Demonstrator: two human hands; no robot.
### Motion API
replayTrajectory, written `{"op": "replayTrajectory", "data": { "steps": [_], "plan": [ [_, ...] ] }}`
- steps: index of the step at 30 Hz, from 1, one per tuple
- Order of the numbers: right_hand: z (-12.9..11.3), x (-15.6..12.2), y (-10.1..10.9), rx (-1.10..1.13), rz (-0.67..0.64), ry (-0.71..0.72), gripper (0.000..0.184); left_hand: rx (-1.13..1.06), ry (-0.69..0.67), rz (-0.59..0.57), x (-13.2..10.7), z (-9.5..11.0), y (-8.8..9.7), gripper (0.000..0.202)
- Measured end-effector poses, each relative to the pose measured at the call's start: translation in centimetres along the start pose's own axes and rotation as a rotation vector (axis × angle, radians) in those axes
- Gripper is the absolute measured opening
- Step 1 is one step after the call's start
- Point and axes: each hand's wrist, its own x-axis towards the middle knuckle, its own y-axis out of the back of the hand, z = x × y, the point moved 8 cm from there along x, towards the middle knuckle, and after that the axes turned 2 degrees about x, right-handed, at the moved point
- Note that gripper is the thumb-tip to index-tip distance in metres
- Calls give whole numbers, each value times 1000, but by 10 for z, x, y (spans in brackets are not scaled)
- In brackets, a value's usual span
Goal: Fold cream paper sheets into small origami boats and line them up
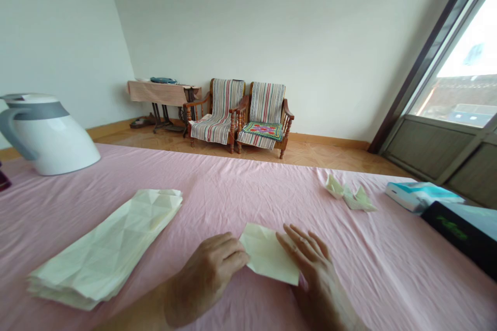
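A folded sheet of pale cream paper [267, 256] lies on the pink tablecloth [233, 186] near the front edge. My left hand [205, 279] is curled, its fingertips pinching the sheet's left corner. My right hand [310, 264] rests on the sheet's right side with its fingers stretched out flat. A stack of creased cream sheets [112, 245] lies to the left of my hands. Two small folded paper shapes [349, 194] sit farther back on the right.
A white electric kettle [42, 134] stands at the far left. A teal and white box [419, 195] and a black box [462, 235] lie at the right edge. Two striped wooden chairs [243, 116] and a covered side table [163, 93] stand by the back wall.
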Motion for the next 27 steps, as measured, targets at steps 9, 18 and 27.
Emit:
{"op": "replayTrajectory", "data": {
  "steps": [9, 18, 27],
  "plan": [
    [-29, 9, 38, -32, 240, 121, 40, 63, -36, 120, 3, 16, 16, 20],
    [-49, 5, 28, -1, 62, 309, 41, -32, 29, 4, 0, 14, 8, 20],
    [-10, -2, 6, 322, -50, -12, 18, -193, 189, -117, -4, -3, -2, 17]
  ]
}}
